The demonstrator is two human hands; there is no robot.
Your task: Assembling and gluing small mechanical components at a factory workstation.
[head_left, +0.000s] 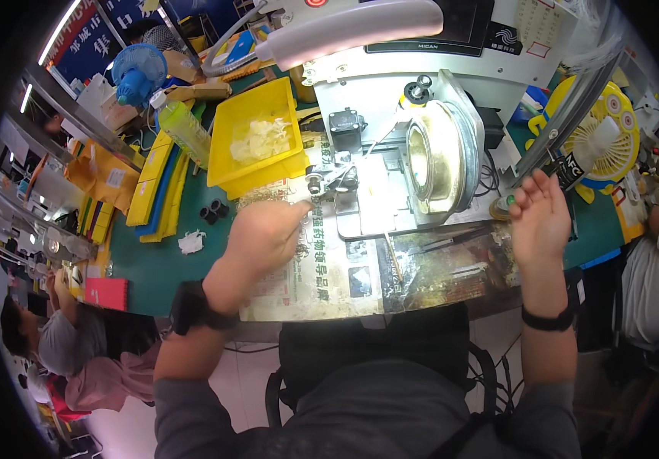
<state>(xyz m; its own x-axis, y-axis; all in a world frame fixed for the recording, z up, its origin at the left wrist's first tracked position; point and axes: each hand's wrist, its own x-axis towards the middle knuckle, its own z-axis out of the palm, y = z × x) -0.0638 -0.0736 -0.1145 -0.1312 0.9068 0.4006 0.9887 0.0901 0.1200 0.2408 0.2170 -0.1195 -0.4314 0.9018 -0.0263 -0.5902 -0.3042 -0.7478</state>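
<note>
My left hand point(262, 236) is closed, thumb and forefinger pinched just left of a bench machine's small metal fixture point(328, 180). Whatever the pinch may hold is too small to make out. Beside that fixture is the machine's thick metal ring-shaped wheel point(430, 159), brightly lit. My right hand point(541, 222) is raised at the right of the machine, palm turned inward and fingers loosely curled apart, with nothing in it. Close to its fingertips stands a small jar point(501, 206). A black can-like object point(566, 170) is just behind that hand.
A yellow bin point(257, 130) with pale scraps stands left of the machine. Next to it are a spray bottle point(180, 126), yellow and blue strips point(162, 187) and black cylinders point(213, 212). Stained newspaper point(291, 287) covers the bench front; tweezers point(452, 240) lie there. A yellow fan point(601, 141) stands right.
</note>
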